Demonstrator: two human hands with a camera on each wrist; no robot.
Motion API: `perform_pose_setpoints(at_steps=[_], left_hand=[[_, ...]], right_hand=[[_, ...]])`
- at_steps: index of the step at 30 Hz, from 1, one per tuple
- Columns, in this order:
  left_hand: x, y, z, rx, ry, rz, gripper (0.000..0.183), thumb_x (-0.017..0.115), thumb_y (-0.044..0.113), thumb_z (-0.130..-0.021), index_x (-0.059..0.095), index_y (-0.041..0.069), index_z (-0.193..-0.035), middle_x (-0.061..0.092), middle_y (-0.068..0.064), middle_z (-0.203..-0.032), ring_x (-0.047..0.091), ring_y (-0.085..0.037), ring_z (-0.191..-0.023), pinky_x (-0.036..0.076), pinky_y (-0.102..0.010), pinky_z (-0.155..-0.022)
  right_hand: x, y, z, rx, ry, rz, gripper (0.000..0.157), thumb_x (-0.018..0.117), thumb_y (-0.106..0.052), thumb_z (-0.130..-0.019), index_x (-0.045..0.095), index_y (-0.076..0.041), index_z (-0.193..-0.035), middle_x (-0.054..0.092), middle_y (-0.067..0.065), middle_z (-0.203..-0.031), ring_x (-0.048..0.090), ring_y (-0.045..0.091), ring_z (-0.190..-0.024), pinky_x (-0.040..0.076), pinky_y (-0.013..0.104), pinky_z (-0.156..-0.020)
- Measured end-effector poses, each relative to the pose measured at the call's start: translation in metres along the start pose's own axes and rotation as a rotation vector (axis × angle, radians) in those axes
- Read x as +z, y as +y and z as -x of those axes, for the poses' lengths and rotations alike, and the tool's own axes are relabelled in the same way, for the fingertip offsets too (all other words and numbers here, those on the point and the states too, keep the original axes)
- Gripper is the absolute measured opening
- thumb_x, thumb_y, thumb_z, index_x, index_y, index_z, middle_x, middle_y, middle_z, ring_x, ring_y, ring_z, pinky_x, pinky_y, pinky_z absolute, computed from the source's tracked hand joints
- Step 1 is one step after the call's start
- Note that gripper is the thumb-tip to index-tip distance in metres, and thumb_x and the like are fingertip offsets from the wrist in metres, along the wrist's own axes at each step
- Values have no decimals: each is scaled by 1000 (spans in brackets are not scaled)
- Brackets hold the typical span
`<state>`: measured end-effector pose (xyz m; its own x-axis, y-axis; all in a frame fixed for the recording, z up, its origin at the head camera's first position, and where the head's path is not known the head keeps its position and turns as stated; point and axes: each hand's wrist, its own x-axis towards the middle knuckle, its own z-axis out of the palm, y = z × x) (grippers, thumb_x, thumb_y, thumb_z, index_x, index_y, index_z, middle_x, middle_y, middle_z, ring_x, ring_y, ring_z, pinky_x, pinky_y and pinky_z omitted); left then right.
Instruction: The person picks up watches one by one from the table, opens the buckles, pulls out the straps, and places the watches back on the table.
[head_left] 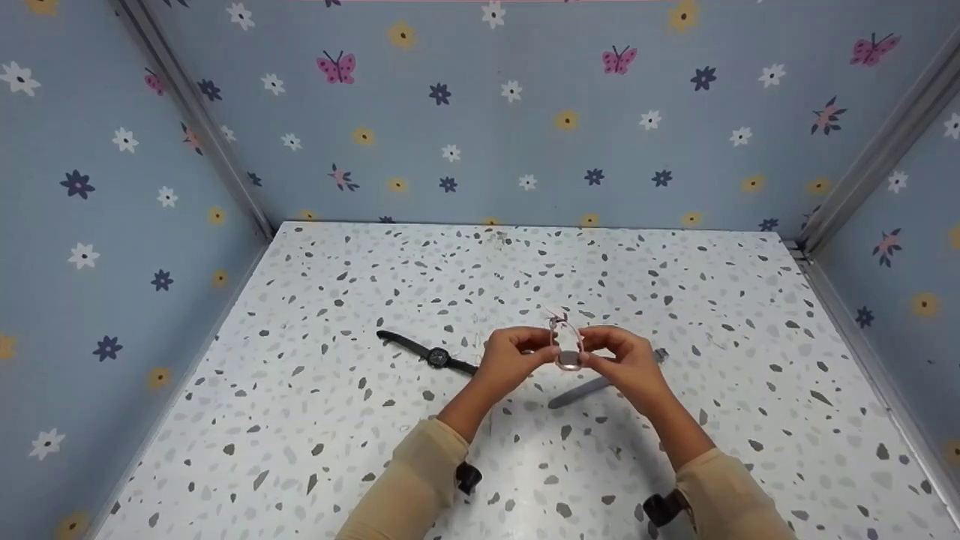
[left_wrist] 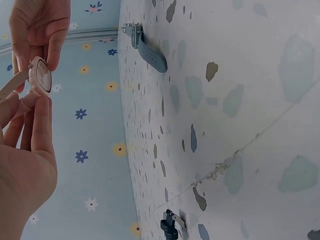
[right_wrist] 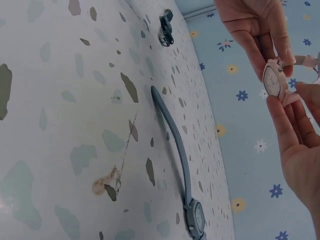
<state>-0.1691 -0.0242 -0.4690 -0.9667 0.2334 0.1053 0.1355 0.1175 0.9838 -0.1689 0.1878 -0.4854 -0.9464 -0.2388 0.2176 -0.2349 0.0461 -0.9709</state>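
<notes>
A pale pink wristwatch (head_left: 569,361) is held up above the table between both hands, its strap bent into a loop. My left hand (head_left: 517,358) pinches one side of it with thumb and fingers. The right hand (head_left: 628,364) pinches the opposite side. In the left wrist view the watch's round white dial (left_wrist: 44,78) faces away from the person. Below the right hand lies a blue-grey watch (head_left: 579,393), partly hidden by that hand in the head view. A black watch (head_left: 438,358) lies stretched out beside the left hand, one strap end hidden behind it.
The speckled white table (head_left: 315,420) carries the two other watches. Flower-patterned blue panels (head_left: 480,112) enclose it at the back and sides, with metal posts (head_left: 195,112) at the corners. Dark wrist devices (head_left: 468,477) sit at both sleeves.
</notes>
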Motion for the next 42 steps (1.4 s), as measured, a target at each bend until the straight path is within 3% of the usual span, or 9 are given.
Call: perform_pose_setpoints(at_steps=[4, 8, 15, 23, 42], left_hand=[[-2, 13, 7, -6, 1, 63, 21, 74, 5, -86, 73, -4, -106, 73, -12, -99, 67, -19, -86, 57, -26, -74], [-3, 11, 6, -7, -10, 157, 25, 73, 2, -87, 70, -8, -109, 72, -15, -101, 67, -16, -86, 58, -29, -78], [-2, -4, -2, -12, -22, 263, 26, 71, -3, -86, 68, -10, -111, 68, -25, -106, 67, -15, -86, 58, -33, -82], [1, -21, -9, -15, 7, 330, 27, 74, 0, -85, 70, -7, -111, 70, -19, -104, 68, -18, -89, 58, -35, -83], [4, -27, -6, 2, 60, 352, 25, 76, 5, -85, 72, -5, -108, 72, -14, -97, 69, -20, -87, 58, -34, -82]], right_hand=[[0, 0, 0, 1, 11, 7, 30, 74, 0, -85, 67, 6, -114, 65, 24, -100, 64, 23, -93, 58, 31, -78], [0, 0, -1, -1, 30, -15, 30, 74, 2, -84, 66, 10, -112, 62, 33, -102, 64, 24, -92, 58, 30, -76], [2, -1, -3, -11, 69, -36, 28, 73, 8, -82, 66, 10, -109, 65, 24, -96, 64, 23, -90, 58, 28, -74], [1, 0, -2, -23, 71, -47, 28, 74, 7, -82, 68, 7, -109, 65, 24, -97, 64, 24, -90, 58, 29, -74], [6, 3, -2, 26, 138, -99, 28, 72, 12, -81, 68, 6, -107, 65, 23, -99, 62, 27, -93, 58, 30, -76]])
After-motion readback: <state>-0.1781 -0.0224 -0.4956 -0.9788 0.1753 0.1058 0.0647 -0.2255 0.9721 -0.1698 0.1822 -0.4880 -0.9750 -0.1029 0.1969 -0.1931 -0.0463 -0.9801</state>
